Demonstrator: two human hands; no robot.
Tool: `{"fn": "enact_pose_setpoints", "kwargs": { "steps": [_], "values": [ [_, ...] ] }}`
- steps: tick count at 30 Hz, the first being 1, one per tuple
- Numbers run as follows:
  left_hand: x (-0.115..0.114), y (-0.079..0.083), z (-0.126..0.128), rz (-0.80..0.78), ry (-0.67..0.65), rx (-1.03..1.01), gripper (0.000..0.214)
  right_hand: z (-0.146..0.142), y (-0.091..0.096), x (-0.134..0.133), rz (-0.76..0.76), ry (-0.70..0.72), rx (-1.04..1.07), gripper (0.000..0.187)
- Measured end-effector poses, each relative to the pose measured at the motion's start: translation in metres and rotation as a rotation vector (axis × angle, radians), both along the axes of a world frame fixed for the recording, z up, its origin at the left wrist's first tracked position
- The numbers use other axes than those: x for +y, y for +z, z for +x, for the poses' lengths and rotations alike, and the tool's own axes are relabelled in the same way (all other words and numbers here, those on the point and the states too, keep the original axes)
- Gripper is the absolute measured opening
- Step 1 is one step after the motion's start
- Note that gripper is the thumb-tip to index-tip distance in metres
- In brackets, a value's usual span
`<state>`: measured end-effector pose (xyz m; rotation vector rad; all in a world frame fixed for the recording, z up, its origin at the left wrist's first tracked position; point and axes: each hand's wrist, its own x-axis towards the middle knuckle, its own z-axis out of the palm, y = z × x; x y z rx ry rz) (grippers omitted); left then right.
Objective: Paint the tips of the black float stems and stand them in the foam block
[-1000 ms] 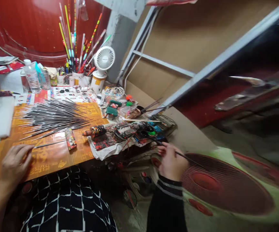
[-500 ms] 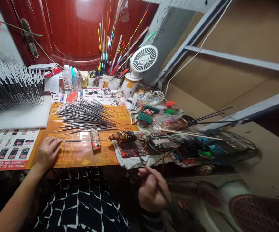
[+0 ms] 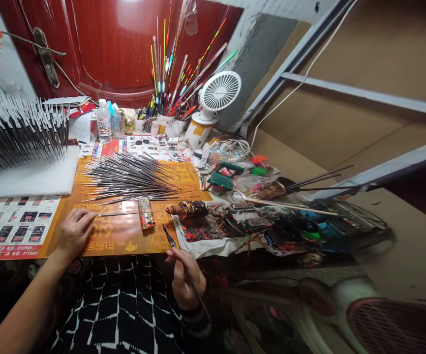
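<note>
"What's the left hand (image 3: 75, 233) doing?"

"It lies nearly flat on an orange printed mat (image 3: 124, 241) on the desk. The fingers (image 3: 87, 215) are close together and slightly curled, with their tips resting on the near end of a thin dark stem (image 3: 132, 214). That stem runs straight out from them across the mat to a small paint-daubed block (image 3: 146, 213)."

"And the right hand (image 3: 187, 280)?"

"It's nearly closed in a pinch. Thumb and fingertips (image 3: 174, 255) hold a slender dark rod (image 3: 169, 239), its upper tip out over the mat's edge and its lower end sticking out past the wrist."

"Are the two touching?"

"No, the rod's tip is just beside the block, and the hands are well apart."

"What lies near them?"

"A fanned bundle of thin dark stems (image 3: 132, 179) sits on the mat, just beyond the left hand's stem. To the left, many more stand in rows in a white foam board (image 3: 32, 179). Right of the block, a paint-spattered sheet (image 3: 205, 243) carries a painted tube (image 3: 187, 210). Farther back, a small white fan (image 3: 220, 91) stands beside a cup of brightly banded floats (image 3: 168, 125)."
</note>
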<state>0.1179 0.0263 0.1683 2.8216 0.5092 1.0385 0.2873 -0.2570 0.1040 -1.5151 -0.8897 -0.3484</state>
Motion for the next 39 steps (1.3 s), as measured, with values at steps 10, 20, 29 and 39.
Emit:
{"fn": "enact_pose_setpoints", "kwargs": {
  "steps": [10, 20, 29, 39],
  "values": [
    [-0.004, -0.008, 0.004, -0.009, -0.047, -0.014, 0.023, -0.017, -0.005, 0.028, -0.04, 0.157, -0.123, 0.049],
    [-0.014, -0.016, 0.006, -0.008, -0.016, -0.014, 0.022, -0.052, -0.002, 0.079, -0.066, 0.405, -0.29, 0.063],
    [-0.018, -0.018, 0.005, -0.015, -0.029, -0.034, 0.02, -0.066, -0.009, 0.092, -0.134, 0.364, -0.39, 0.064],
    [-0.018, -0.02, 0.006, -0.011, -0.059, -0.094, 0.017, -0.067, -0.012, 0.093, -0.176, 0.344, -0.428, 0.065]
  ]
}}
